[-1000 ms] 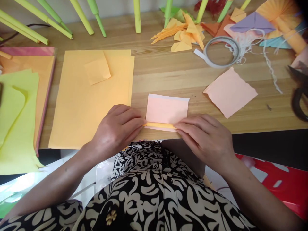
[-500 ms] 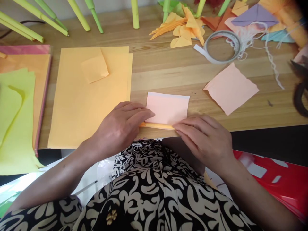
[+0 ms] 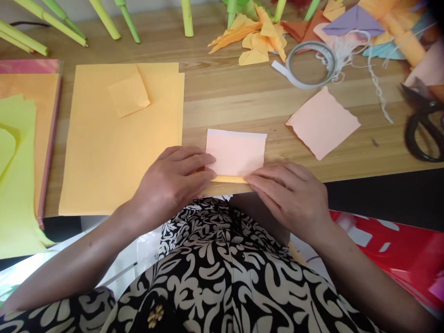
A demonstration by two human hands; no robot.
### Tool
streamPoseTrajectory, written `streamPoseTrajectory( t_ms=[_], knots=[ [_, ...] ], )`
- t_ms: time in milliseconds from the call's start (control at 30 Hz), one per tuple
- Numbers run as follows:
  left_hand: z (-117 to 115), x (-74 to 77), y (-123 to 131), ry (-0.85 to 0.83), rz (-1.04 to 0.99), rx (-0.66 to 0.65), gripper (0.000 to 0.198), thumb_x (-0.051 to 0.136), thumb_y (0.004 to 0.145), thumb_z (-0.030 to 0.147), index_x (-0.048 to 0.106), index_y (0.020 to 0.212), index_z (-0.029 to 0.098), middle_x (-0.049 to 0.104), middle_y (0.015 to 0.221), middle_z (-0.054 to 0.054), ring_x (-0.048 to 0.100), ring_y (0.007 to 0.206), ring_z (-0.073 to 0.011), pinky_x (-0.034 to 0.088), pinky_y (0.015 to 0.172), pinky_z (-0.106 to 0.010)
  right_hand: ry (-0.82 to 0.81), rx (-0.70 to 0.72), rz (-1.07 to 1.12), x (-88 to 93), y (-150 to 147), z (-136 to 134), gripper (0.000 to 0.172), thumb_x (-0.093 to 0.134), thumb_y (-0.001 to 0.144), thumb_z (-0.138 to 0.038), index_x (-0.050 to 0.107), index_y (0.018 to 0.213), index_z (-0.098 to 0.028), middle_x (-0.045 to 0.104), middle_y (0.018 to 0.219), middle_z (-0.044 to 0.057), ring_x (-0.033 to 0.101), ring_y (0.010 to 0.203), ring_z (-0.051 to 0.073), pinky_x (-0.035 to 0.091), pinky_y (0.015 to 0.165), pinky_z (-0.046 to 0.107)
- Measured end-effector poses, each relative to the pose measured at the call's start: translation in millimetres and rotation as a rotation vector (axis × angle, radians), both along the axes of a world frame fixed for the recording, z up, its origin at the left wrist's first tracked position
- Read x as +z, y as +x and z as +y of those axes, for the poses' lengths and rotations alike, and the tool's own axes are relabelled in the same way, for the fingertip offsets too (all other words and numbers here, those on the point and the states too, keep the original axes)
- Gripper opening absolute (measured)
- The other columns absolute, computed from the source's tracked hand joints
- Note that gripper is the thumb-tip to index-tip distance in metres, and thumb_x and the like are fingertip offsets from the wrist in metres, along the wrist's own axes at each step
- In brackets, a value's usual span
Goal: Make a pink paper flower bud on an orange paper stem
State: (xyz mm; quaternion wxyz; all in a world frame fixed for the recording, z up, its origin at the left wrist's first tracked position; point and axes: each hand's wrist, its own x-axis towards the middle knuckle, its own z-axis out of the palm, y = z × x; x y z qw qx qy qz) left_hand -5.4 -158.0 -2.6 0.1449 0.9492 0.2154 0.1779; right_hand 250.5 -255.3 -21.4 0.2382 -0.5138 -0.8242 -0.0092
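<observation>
A pink paper piece (image 3: 237,150) lies near the front edge of the table, with a whitish strip along its far edge. Along its near edge runs a thin orange paper roll (image 3: 229,179). My left hand (image 3: 173,178) is closed on the roll's left end, its fingers also pressing the pink paper's left side. My right hand (image 3: 291,194) pinches the right end between thumb and fingers. The roll's two ends are hidden under my fingers.
Orange sheets (image 3: 121,138) lie left, yellow paper (image 3: 17,185) farther left. A second pink square (image 3: 323,124), a tape roll (image 3: 312,64) and black scissors (image 3: 425,120) are right. Green and yellow paper sticks (image 3: 187,18) and orange paper scraps (image 3: 256,37) stand or lie behind.
My fingers have shifted slightly along the orange roll, and the left thumb now sits on it. Less of the roll's lower side shows. The whole view has drifted a little.
</observation>
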Motion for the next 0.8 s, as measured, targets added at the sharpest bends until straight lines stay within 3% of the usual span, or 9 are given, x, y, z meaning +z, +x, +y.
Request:
streamPoseTrajectory(
  t_ms=[500,667,800],
  knots=[
    [-2,-8.5,0,0.016,-0.076,0.025,0.008,0.064,0.091,0.018,0.071,0.096,0.018,0.074,0.115,-0.008,0.067,0.110,-0.0262,0.054,0.091,-0.043,0.079,-0.047,-0.052,-1.4,9,-5,0.014,0.067,0.089,-0.012,0.068,0.101,-0.020,0.076,0.097,0.003,0.065,0.088,0.017,0.045,0.071,0.030],
    [-2,-6.6,1,0.010,-0.075,0.015,0.010,0.063,0.092,0.017,0.070,0.099,0.017,0.074,0.114,-0.009,0.067,0.110,-0.0264,0.054,0.091,-0.043,0.062,0.004,-0.122,4.0,12,-1,0.011,0.063,0.092,-0.015,0.068,0.100,-0.021,0.074,0.098,0.003,0.062,0.087,0.017,0.045,0.069,0.029],
    [-4,-2.9,4,0.035,-0.021,0.013,0.019,0.062,0.093,0.019,0.066,0.111,0.015,0.073,0.115,-0.011,0.065,0.112,-0.0278,0.054,0.091,-0.044,0.020,0.016,-0.147,6.4,13,1,0.009,0.063,0.092,-0.016,0.068,0.098,-0.022,0.074,0.097,0.003,0.062,0.088,0.017,0.046,0.069,0.030]
  ],
)
